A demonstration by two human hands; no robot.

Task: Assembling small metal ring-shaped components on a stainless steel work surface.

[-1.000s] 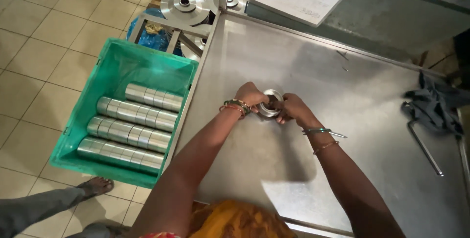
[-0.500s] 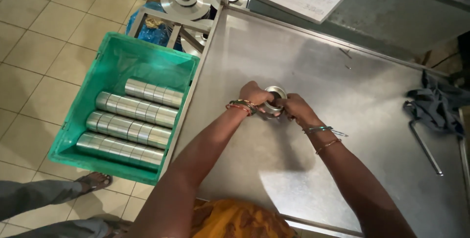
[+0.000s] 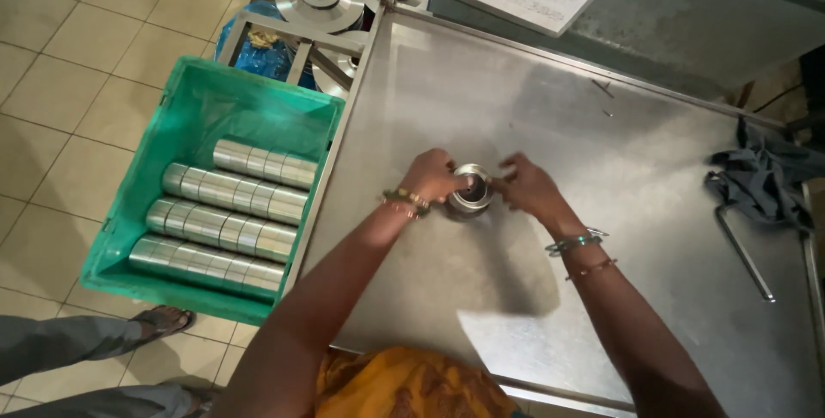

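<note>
Two hands meet at a steel ring (image 3: 471,189) on the table (image 3: 601,169): left hand (image 3: 432,175) grip grasping it, right hand (image 3: 526,186) loosely alongside.

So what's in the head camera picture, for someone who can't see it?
Two hands, left hand and right hand, hold a small shiny metal cup on a steel table. Beside it, a green crate holds rows of metal cylinders.

Right hand (image 3: 526,186) now drawn slightly off the metal ring (image 3: 471,189), ring's open top now uncovered, left hand (image 3: 432,176) alone now wrapped around it.
</note>
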